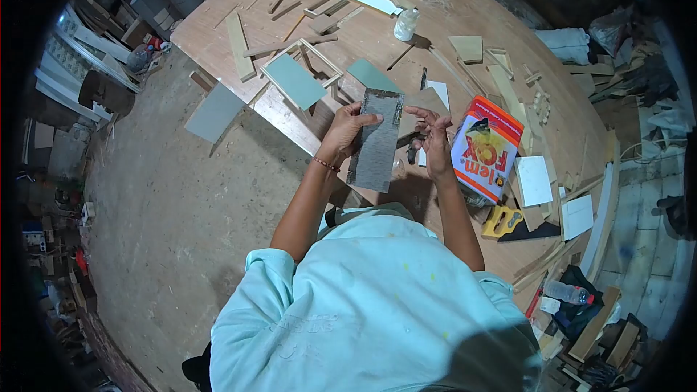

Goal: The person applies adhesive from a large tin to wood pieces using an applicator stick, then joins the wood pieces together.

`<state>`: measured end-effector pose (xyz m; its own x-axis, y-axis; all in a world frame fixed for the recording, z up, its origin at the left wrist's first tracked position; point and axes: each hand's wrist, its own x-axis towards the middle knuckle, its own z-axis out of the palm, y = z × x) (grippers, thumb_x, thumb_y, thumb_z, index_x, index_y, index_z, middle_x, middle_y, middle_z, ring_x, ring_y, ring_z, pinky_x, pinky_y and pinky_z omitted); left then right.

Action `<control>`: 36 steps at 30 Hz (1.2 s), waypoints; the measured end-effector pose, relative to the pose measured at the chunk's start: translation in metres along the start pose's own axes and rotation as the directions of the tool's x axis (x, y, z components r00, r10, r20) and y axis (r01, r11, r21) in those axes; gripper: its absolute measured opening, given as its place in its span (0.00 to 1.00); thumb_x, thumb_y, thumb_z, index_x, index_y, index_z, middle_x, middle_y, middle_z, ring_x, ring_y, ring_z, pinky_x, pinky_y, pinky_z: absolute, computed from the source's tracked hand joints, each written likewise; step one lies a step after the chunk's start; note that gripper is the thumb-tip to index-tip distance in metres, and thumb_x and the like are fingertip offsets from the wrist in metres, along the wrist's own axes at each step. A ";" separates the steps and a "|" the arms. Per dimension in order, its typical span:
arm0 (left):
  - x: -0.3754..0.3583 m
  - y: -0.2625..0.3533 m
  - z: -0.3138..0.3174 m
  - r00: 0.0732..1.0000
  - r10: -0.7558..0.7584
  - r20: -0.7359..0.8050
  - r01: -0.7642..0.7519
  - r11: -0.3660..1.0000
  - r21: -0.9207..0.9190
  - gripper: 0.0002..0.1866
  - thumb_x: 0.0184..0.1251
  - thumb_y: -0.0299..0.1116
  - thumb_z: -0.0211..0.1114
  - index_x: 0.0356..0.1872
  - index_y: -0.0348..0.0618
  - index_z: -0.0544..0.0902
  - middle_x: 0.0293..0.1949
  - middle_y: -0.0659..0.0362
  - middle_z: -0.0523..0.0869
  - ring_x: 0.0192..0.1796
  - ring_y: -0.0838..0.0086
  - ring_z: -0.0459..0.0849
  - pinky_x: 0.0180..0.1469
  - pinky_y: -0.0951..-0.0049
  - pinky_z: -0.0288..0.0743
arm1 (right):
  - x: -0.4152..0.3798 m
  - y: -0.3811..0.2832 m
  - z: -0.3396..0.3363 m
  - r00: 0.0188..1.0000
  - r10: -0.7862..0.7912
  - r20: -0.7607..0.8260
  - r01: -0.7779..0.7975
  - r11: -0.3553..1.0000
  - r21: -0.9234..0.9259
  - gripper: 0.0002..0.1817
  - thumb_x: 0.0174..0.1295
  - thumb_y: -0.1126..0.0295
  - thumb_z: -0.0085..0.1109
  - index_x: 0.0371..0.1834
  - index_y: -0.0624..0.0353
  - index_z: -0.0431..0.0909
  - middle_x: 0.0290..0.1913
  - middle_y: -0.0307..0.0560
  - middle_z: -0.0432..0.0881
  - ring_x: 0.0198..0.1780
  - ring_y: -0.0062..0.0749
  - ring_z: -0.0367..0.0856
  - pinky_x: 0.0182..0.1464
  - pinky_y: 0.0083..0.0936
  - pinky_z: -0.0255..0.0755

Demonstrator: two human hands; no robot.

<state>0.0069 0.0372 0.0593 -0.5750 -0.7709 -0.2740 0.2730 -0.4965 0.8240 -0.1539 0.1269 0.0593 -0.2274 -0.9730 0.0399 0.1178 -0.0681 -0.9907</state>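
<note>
A grey rectangular panel (376, 152) with dark, rough edges is held up in front of my body. My left hand (344, 131) grips its left side, thumb across the face. To the right of the panel is my right hand (434, 141), its fingers apart and slightly bent, fingertips close to the panel's upper right edge. An orange, white and yellow Lem Fox glue can (486, 149) stands just right of that hand. Beyond the panel lie a light wooden frame with a green panel (296, 80) and another green sheet (372, 75).
The wooden table (465, 14) carries wood strips and a small bottle (406, 24). A yellow-handled handsaw (502, 222) and white pieces (534, 180) lie at right. A grey board (215, 114) juts past the table's left edge, above the concrete floor (174, 196).
</note>
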 end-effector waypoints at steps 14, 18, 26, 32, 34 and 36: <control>-0.004 0.001 -0.006 0.998 0.029 -0.053 -0.033 0.997 -0.075 0.11 0.49 0.18 0.61 0.37 0.33 0.77 0.32 0.54 0.82 0.30 0.72 0.82 0.32 0.72 0.78 | 0.020 0.010 0.006 0.953 -0.278 0.121 0.303 0.869 -0.392 0.33 0.64 0.43 0.16 0.45 0.58 0.68 0.48 0.39 0.72 0.43 0.31 0.59 0.51 0.22 0.55; -0.006 0.008 -0.010 0.994 0.031 -0.107 -0.038 0.997 -0.068 0.12 0.49 0.20 0.62 0.38 0.31 0.76 0.32 0.52 0.82 0.30 0.71 0.82 0.32 0.72 0.78 | 0.007 0.012 0.014 0.956 -0.250 0.154 0.292 0.870 -0.397 0.39 0.63 0.41 0.15 0.44 0.57 0.76 0.43 0.43 0.67 0.47 0.32 0.59 0.57 0.27 0.50; -0.003 0.013 -0.013 0.994 0.008 -0.108 -0.013 0.999 -0.038 0.13 0.49 0.22 0.63 0.37 0.31 0.75 0.32 0.53 0.81 0.29 0.72 0.82 0.32 0.74 0.79 | 0.012 0.003 0.017 0.962 -0.238 0.136 0.272 0.887 -0.372 0.41 0.60 0.37 0.12 0.45 0.55 0.74 0.44 0.41 0.66 0.48 0.28 0.61 0.56 0.24 0.52; -0.002 0.014 -0.018 0.985 0.074 -0.153 -0.079 0.997 -0.028 0.14 0.46 0.23 0.64 0.37 0.30 0.76 0.31 0.53 0.81 0.30 0.71 0.81 0.34 0.73 0.78 | 0.009 0.016 0.011 0.965 -0.136 0.224 0.206 0.923 -0.324 0.42 0.57 0.34 0.12 0.48 0.50 0.74 0.50 0.42 0.61 0.48 0.26 0.58 0.49 0.23 0.57; -0.003 0.017 -0.017 0.989 0.061 -0.137 -0.070 0.996 -0.057 0.14 0.47 0.23 0.64 0.37 0.30 0.76 0.31 0.53 0.81 0.30 0.71 0.82 0.34 0.73 0.78 | 0.015 0.008 0.012 0.972 -0.112 0.207 0.170 0.941 -0.291 0.42 0.57 0.33 0.11 0.49 0.49 0.74 0.51 0.41 0.60 0.47 0.25 0.58 0.46 0.22 0.59; -0.002 0.015 -0.015 0.995 0.010 -0.098 -0.020 0.995 -0.095 0.14 0.47 0.23 0.64 0.37 0.30 0.76 0.31 0.53 0.81 0.31 0.71 0.82 0.34 0.74 0.79 | 0.018 0.004 0.017 0.982 -0.128 0.140 0.163 0.947 -0.276 0.44 0.54 0.31 0.10 0.52 0.47 0.72 0.51 0.40 0.60 0.45 0.24 0.57 0.41 0.21 0.59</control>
<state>0.0239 0.0254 0.0654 -0.4941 -0.8113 -0.3126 0.3560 -0.5168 0.7786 -0.1415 0.1052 0.0581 -0.1032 -0.9775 0.1841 -0.1918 -0.1621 -0.9680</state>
